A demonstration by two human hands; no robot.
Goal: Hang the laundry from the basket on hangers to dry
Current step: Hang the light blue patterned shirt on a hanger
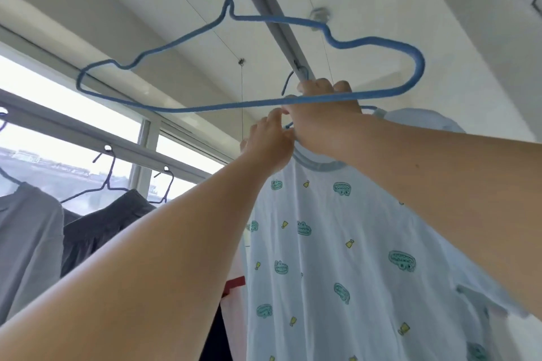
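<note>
A pale blue shirt printed with green crocodiles hangs on a blue hanger whose hook sits at the grey overhead rail. My right hand is raised to the rail and grips that hanger just above the shirt's collar. My left hand reaches up beside it and pinches the hanger wire at the collar's left edge. An empty blue hanger hangs from the same rail nearer to me, its lower bar crossing in front of my right hand. The basket is out of view.
At the left, a grey shirt and a dark garment hang on dark hangers from a second rail along the window. A white and red cloth hangs behind the blue shirt. White ceiling and thin cords run above.
</note>
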